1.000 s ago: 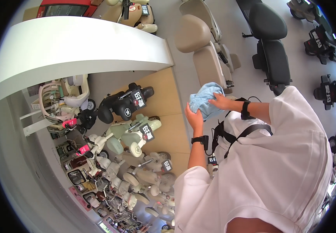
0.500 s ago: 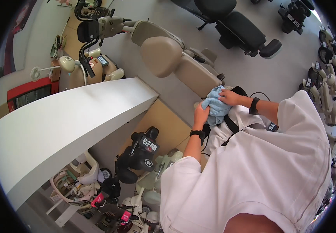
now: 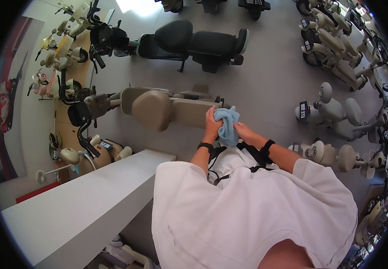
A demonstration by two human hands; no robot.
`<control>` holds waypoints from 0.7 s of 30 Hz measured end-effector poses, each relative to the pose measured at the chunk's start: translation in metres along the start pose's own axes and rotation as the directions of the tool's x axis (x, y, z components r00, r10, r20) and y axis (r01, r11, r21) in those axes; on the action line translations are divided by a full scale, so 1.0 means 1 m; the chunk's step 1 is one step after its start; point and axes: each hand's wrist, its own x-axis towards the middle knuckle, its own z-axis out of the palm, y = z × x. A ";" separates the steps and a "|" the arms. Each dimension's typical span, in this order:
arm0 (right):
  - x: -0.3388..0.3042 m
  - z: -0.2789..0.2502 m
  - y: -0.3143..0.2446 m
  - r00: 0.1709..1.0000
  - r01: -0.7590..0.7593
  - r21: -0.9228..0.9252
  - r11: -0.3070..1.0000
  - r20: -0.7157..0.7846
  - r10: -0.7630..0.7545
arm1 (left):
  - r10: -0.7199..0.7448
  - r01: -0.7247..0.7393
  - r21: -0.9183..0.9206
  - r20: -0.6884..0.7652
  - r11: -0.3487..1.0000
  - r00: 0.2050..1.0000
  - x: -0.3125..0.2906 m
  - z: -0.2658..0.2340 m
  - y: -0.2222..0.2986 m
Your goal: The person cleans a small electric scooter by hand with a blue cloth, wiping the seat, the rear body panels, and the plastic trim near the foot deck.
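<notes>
Gripping blue cloth point(image 3: 229, 132): left hand point(image 3: 212, 126), right hand point(image 3: 247, 132). Beige scooter point(image 3: 190, 112) blocking front, black scooter point(image 3: 212, 44) beyond; white counter point(image 3: 86, 201) at left.

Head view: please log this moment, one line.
left hand: holds blue cloth | right hand: holds blue cloth | near: beige scooter

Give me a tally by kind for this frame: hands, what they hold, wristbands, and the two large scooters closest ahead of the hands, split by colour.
Hands: 2 (left hand, right hand)
Light blue cloth, held: 1
Black wristbands: 2
Beige scooter: 1
Black scooter: 1
Total: 7
</notes>
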 end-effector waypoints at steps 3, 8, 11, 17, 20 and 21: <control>-0.010 0.012 -0.003 0.997 -0.041 0.083 0.996 0.063 0.036 | 0.034 -0.042 0.127 0.063 0.991 0.997 -0.010 0.010 -0.031; -0.008 0.004 0.007 0.999 -0.029 0.035 0.999 0.021 0.028 | -0.443 0.427 0.138 0.127 0.894 0.887 -0.030 0.003 0.002; 0.000 0.012 0.017 0.996 -0.010 0.075 0.997 0.087 0.003 | -0.436 0.387 0.220 0.261 0.896 0.861 -0.029 -0.018 0.016; 0.021 0.035 0.015 0.997 0.039 0.088 0.995 -0.063 -0.033 | -0.452 0.499 -0.111 0.291 0.859 0.843 -0.032 -0.024 -0.009; 0.023 0.039 -0.003 0.982 0.052 0.077 0.996 -0.184 -0.037 | -0.405 0.498 -0.189 0.379 0.846 0.832 -0.014 -0.019 -0.029; 0.024 0.042 -0.012 0.970 0.006 0.121 0.993 -0.241 0.023 | -0.397 0.494 -0.185 0.393 0.850 0.830 -0.005 -0.018 -0.033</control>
